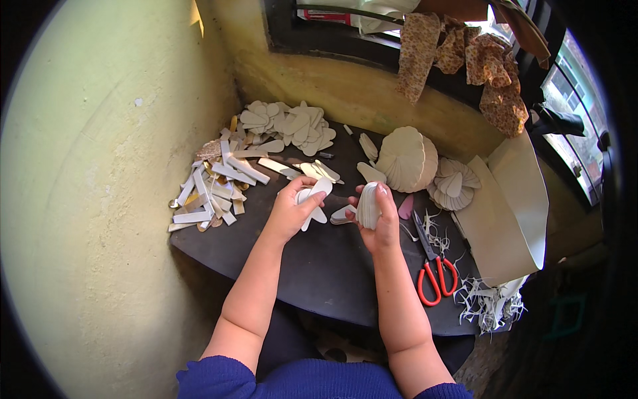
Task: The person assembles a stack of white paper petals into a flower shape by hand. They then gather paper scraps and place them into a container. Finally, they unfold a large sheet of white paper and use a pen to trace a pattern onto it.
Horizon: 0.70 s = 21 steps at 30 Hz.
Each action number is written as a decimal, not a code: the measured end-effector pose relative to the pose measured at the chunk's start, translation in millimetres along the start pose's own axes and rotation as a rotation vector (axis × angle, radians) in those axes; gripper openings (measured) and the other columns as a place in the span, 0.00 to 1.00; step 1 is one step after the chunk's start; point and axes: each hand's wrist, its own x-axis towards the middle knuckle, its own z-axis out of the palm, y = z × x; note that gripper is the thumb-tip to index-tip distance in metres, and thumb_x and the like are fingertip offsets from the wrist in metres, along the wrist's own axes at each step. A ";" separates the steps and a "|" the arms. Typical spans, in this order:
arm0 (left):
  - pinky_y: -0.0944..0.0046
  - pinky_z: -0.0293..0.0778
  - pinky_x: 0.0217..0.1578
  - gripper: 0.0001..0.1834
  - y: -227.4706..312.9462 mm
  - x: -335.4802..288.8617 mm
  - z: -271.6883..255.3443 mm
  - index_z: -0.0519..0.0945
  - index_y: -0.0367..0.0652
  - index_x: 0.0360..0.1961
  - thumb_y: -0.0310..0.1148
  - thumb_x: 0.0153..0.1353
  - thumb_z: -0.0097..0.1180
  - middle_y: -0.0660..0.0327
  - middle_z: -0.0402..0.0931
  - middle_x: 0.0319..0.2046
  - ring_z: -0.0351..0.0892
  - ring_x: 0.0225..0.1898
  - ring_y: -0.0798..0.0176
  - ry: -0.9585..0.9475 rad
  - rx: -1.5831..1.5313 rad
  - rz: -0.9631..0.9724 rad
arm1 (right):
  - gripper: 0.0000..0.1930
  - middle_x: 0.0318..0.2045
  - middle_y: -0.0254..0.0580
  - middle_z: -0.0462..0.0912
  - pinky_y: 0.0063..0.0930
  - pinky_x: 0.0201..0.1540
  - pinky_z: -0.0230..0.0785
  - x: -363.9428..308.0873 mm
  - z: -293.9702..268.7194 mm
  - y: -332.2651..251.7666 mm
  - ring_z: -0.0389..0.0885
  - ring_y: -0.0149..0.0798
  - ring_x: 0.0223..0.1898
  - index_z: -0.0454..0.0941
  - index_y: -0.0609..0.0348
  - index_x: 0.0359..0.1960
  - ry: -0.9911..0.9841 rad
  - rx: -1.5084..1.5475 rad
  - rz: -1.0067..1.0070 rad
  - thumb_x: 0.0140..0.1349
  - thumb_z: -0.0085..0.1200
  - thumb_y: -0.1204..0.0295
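Cutouts (323, 187), left hand (294, 209) pinching several, right hand (383, 231) clasping stack (367, 207) (apart, inside table edge (319, 307))

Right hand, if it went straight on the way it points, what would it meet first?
Probably the cream oval piece just beyond the right hand, though height above the dark table is unclear.

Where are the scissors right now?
In the head view, the red-handled scissors lie on the dark table, just right of the right forearm, beside thin white trimmings.
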 end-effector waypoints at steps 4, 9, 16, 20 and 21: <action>0.70 0.73 0.32 0.12 -7.6 1.9 -1.7 0.75 0.39 0.41 0.31 0.57 0.60 0.62 0.78 0.30 0.78 0.30 0.72 -0.030 0.217 -0.041 | 0.17 0.32 0.39 0.73 0.28 0.26 0.66 4.6 -10.5 1.4 0.72 0.33 0.26 0.63 0.45 0.46 -0.116 0.007 0.052 0.62 0.46 0.53; 0.69 0.73 0.31 0.11 -9.2 1.9 0.1 0.75 0.38 0.40 0.31 0.58 0.59 0.62 0.78 0.31 0.78 0.30 0.71 -0.048 0.282 -0.036 | 0.21 0.24 0.36 0.72 0.23 0.22 0.58 13.9 -24.5 5.3 0.67 0.31 0.20 0.69 0.49 0.37 -0.173 -0.010 0.050 0.60 0.43 0.45; 0.70 0.73 0.32 0.12 -6.7 0.5 1.5 0.75 0.38 0.42 0.31 0.59 0.58 0.62 0.78 0.32 0.79 0.31 0.71 -0.062 0.296 -0.028 | 0.30 0.16 0.33 0.68 0.22 0.18 0.54 7.8 -12.9 4.8 0.62 0.29 0.14 0.72 0.54 0.32 -0.116 -0.075 0.074 0.60 0.38 0.36; 0.70 0.73 0.32 0.12 -8.9 1.5 0.3 0.75 0.38 0.42 0.31 0.59 0.58 0.61 0.78 0.34 0.78 0.31 0.71 -0.073 0.237 -0.022 | 0.32 0.16 0.33 0.69 0.20 0.16 0.52 9.2 -18.8 7.1 0.62 0.26 0.13 0.71 0.55 0.32 -0.140 -0.077 0.039 0.59 0.39 0.34; 0.70 0.73 0.32 0.12 -9.7 1.9 -0.1 0.75 0.38 0.42 0.31 0.59 0.58 0.61 0.78 0.34 0.78 0.31 0.71 -0.075 0.224 -0.018 | 0.32 0.17 0.33 0.69 0.20 0.16 0.52 9.6 -19.4 7.4 0.62 0.26 0.13 0.71 0.55 0.32 -0.146 -0.089 0.015 0.58 0.40 0.34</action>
